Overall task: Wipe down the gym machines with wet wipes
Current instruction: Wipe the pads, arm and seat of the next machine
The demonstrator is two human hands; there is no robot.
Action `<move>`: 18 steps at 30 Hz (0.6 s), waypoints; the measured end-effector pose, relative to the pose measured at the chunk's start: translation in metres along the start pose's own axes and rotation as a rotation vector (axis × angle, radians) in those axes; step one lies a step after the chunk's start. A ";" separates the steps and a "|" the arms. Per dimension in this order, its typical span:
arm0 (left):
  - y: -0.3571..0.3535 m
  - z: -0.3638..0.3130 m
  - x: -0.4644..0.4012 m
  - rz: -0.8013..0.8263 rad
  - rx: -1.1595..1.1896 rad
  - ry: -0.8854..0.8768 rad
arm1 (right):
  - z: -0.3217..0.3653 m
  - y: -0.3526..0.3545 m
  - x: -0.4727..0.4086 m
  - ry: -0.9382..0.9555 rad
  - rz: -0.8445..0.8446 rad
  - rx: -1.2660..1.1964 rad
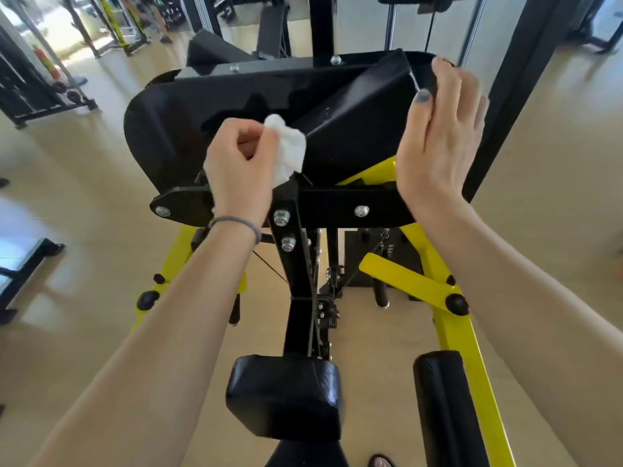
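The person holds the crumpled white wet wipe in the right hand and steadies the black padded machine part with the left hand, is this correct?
Not quite: the hands are swapped. In the head view, the left hand pinches the crumpled white wet wipe, while the right hand steadies the black padded machine part with straight fingers on its edge.
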State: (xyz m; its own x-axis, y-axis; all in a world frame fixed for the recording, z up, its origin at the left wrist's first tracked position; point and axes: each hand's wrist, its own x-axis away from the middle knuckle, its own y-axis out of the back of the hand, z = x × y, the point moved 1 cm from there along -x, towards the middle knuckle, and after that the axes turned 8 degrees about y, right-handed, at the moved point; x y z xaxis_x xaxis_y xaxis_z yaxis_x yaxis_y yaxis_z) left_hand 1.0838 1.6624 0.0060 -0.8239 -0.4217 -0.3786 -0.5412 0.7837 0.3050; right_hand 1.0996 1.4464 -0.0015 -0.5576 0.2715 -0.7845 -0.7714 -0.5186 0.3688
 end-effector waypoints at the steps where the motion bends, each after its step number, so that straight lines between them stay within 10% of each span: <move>1: -0.012 -0.005 -0.001 0.005 0.007 -0.001 | -0.004 -0.002 -0.008 -0.032 0.096 -0.041; 13: -0.070 -0.030 -0.013 0.165 -0.232 -0.264 | -0.003 -0.009 -0.006 -0.158 0.310 -0.301; 18: -0.059 -0.010 -0.032 0.121 -0.310 0.043 | -0.006 -0.009 -0.006 -0.176 0.317 -0.320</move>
State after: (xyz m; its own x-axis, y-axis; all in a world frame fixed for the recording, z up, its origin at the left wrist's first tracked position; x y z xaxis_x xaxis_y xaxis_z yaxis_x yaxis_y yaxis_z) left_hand 1.1408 1.6254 0.0089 -0.8880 -0.3582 -0.2884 -0.4592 0.6557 0.5993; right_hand 1.1116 1.4442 -0.0027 -0.8143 0.1786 -0.5522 -0.4377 -0.8138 0.3823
